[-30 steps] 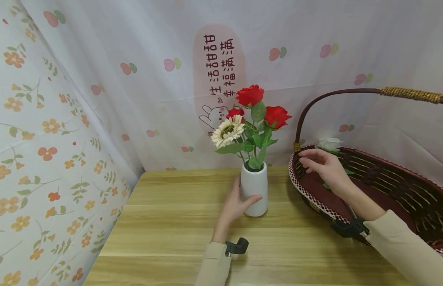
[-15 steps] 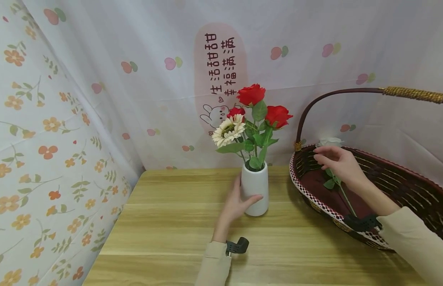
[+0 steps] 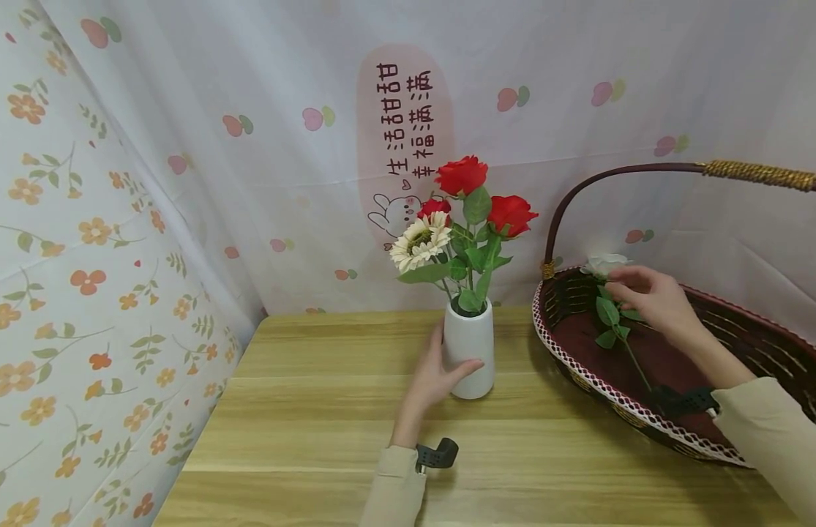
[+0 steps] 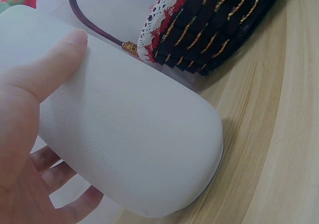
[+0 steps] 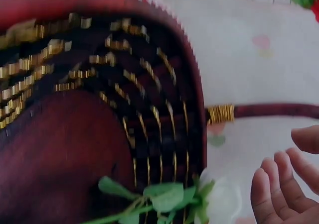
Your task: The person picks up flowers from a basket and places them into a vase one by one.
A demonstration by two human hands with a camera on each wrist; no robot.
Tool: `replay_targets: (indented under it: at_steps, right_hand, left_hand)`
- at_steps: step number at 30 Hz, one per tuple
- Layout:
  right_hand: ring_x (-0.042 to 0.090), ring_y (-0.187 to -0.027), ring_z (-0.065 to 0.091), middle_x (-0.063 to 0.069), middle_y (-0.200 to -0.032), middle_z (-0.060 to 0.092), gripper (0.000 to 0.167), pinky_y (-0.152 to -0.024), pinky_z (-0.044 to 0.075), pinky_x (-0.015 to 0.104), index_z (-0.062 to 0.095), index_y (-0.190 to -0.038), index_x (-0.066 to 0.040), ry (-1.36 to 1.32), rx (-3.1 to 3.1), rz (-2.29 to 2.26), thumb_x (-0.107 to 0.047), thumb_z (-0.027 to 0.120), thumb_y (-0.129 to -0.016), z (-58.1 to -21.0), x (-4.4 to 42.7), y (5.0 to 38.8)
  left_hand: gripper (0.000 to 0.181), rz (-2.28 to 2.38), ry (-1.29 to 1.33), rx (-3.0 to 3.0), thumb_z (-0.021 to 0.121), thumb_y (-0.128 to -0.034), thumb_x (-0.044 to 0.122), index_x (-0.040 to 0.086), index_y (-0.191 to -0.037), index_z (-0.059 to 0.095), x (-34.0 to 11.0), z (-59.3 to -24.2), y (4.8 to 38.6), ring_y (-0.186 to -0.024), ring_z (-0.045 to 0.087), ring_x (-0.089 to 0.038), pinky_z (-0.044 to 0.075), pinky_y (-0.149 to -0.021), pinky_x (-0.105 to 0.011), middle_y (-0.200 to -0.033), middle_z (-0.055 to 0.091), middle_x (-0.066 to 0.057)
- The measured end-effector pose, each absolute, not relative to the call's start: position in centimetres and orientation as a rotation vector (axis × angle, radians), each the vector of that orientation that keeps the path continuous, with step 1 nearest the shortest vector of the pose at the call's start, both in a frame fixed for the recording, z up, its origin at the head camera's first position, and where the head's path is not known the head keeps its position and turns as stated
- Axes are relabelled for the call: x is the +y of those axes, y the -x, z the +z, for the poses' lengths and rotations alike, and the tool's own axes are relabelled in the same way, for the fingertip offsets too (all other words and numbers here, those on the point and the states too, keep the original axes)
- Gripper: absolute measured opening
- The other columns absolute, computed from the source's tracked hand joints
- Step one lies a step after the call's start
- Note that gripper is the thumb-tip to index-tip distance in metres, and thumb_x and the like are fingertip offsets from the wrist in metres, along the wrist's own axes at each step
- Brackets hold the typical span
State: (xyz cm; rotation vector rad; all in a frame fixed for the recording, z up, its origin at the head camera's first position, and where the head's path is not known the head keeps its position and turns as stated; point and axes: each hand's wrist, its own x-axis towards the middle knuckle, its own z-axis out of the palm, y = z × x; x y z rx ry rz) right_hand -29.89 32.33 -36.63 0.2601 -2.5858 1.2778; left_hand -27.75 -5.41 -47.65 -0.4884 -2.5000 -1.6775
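A white vase (image 3: 472, 355) stands upright on the table, and my left hand (image 3: 432, 377) holds it around its left side. In the left wrist view, the thumb (image 4: 62, 59) lies across the front of the vase, with the other fingers behind it. Red roses (image 3: 462, 176) and a cream sunflower-like bloom (image 3: 421, 241) rise from the vase with green leaves. My right hand (image 3: 658, 300) hovers over the wicker basket (image 3: 599, 391), beside a white rose (image 3: 604, 265). Its fingers are loosely bent and hold nothing; the right wrist view shows the rose's leafy stem (image 5: 167, 196) apart from them.
The basket's tall handle (image 3: 618, 170) arches up behind my right hand. A printed curtain (image 3: 282, 183) hangs behind the table, and a floral cloth (image 3: 85, 293) hangs at the left. The wooden table (image 3: 302, 410) spreads in front of the vase.
My right hand has moved rightward over the basket, from its left rim to beside the white rose, leaving more of the rose's stem visible. The left hand and the vase have stayed in place.
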Motion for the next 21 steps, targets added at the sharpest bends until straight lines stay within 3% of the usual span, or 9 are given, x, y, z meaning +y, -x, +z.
replay_targets:
  at_steps: [7,11,14,21]
  right_hand:
    - [-0.004,-0.078,0.060,-0.022,-0.101,0.060,0.047,-0.064,0.053,0.019,0.057,-0.130,0.003,-0.204,-2.623,1.214,-0.035,0.061,-0.102,-37.2,34.2,30.5]
    - [-0.003,-0.074,0.060,0.008,-0.108,0.068,0.048,-0.062,0.053,0.021,0.057,-0.130,0.006,-0.185,-2.672,1.162,-0.034,0.060,-0.103,-37.7,34.7,30.8]
    - [-0.003,-0.072,0.059,0.030,-0.114,0.064,0.049,-0.061,0.052,0.023,0.056,-0.130,0.009,-0.179,-2.717,1.126,-0.032,0.059,-0.103,-38.1,35.1,30.9]
    - [0.002,-0.070,0.060,0.018,-0.102,0.069,0.054,-0.063,0.053,0.028,0.056,-0.130,0.010,-0.158,-2.814,1.085,-0.037,0.058,-0.103,-39.0,35.9,31.5]
  left_hand:
    - [0.100,-1.676,0.487,-2.497,0.080,-0.0860,0.044,0.013,-0.161,0.021,-5.4,-47.5,27.7,-0.139,0.041,-0.032,0.036,-0.111,-0.054,-0.156,0.038,-0.014]
    - [0.100,-1.682,0.486,-2.487,0.080,-0.0861,0.043,0.011,-0.160,0.021,-5.5,-47.4,27.6,-0.139,0.041,-0.033,0.036,-0.111,-0.055,-0.156,0.037,-0.015]
    - [0.100,-1.681,0.482,-2.493,0.080,-0.0858,0.044,0.011,-0.160,0.022,-5.5,-47.3,27.6,-0.139,0.041,-0.032,0.035,-0.112,-0.054,-0.156,0.037,-0.014]
    - [0.100,-1.669,0.478,-2.507,0.080,-0.0853,0.045,0.014,-0.160,0.023,-5.4,-47.6,27.7,-0.138,0.042,-0.029,0.036,-0.111,-0.052,-0.156,0.038,-0.011]
